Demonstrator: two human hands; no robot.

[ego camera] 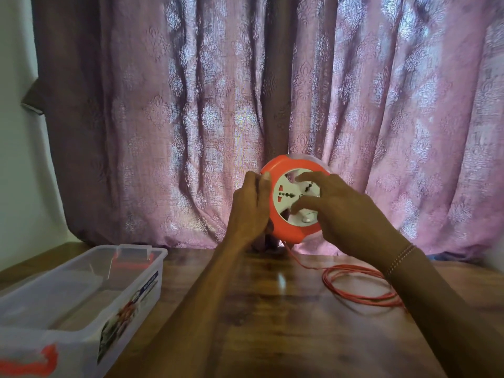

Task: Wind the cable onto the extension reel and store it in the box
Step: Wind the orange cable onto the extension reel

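Note:
An orange extension reel [281, 227] with a white socket face is held upright in the air, above the far part of the wooden table [267, 317]. My left hand [252, 211] grips its left rim. My right hand [335, 211] rests on the white face, fingers spread over the sockets. A thin orange cable [360, 293] runs down from the bottom of the reel and lies in loose loops on the table to the right, partly under my right forearm. A clear plastic box [136, 271] with orange clasps stands open at the left.
A pink patterned curtain [191, 118] hangs close behind the table. A pale wall [16, 132] is at the left. The box reaches the near left corner of the table.

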